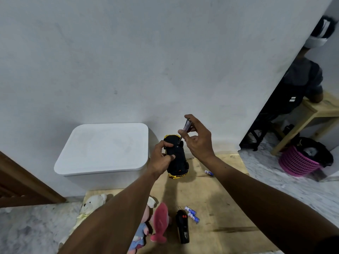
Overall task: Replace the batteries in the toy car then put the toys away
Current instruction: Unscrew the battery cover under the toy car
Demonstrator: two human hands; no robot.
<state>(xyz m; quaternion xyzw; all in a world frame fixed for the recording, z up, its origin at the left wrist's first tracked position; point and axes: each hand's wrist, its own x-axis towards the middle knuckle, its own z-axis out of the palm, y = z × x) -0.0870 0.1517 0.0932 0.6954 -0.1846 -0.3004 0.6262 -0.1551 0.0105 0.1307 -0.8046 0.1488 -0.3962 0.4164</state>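
My left hand (161, 158) grips a black and gold toy car (178, 160) held upside down in the air above a wooden board. My right hand (197, 140) pinches a small screwdriver (184, 132) by its handle, with the tip down on the car's underside near its far end. Two blue and white batteries (192, 214) lie side by side on the board near a black remote control (182, 228). Another battery (209, 172) lies farther back on the board.
A white lidded storage bin (104, 149) stands against the wall at the left. Plush toys lie at the board's near left: a white bear (91, 204), a pink fish (160, 222) and a doll (141, 233). A pink basket (299, 165) and a wooden table (315, 110) are at the right.
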